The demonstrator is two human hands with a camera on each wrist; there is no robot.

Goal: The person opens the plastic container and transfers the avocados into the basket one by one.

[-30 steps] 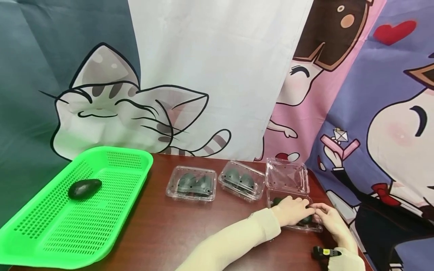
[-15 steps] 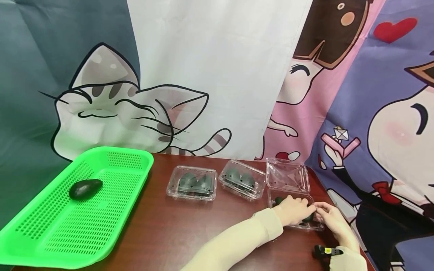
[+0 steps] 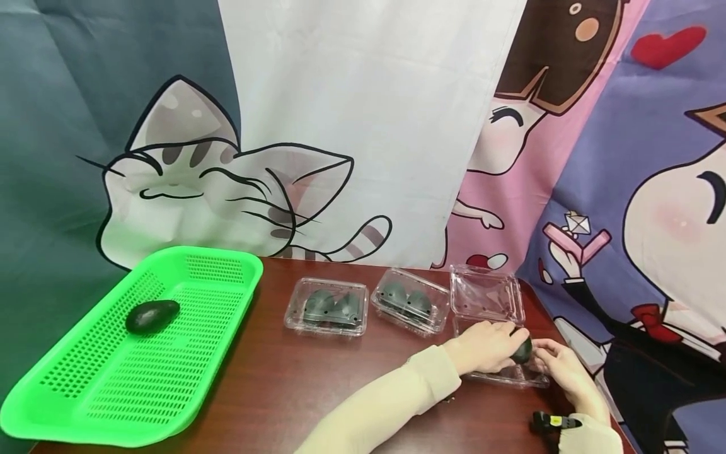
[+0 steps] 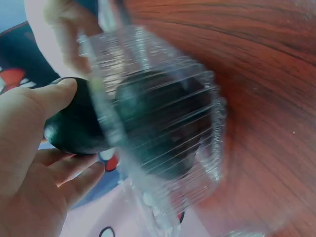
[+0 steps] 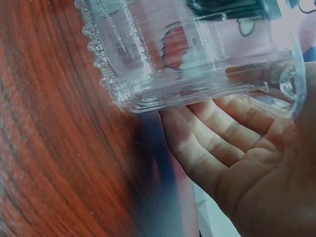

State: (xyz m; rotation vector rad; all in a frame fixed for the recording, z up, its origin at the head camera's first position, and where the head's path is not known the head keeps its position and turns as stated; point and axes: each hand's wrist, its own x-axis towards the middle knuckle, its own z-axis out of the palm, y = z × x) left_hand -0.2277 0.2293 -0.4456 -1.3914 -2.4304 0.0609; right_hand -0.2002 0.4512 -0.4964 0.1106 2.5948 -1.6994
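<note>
My left hand [image 3: 490,347] grips a dark green avocado [image 3: 523,350] over an open clear plastic clamshell box [image 3: 507,378]. In the left wrist view the thumb lies across this avocado [image 4: 76,123], beside the box's open side. A second avocado [image 4: 158,123] shows through the ribbed plastic of the base. My right hand [image 3: 567,372] holds the box at its right side. Seen from the right wrist, its fingers [image 5: 207,148] lie along the outside of the clear wall [image 5: 148,94], with the thumb mostly hidden.
Two closed clamshell boxes, a left one [image 3: 326,307] and a tilted one [image 3: 409,301], hold avocados near the table's back edge. A green perforated basket [image 3: 227,328] on the left contains one avocado [image 3: 152,316]. The open box's lid [image 3: 488,296] leans back. Printed cloth [image 3: 368,126] hangs behind.
The left hand has drawn back slightly to the left and raised an avocado from the box, so more of it shows. The right hand stays at the box's right side.
</note>
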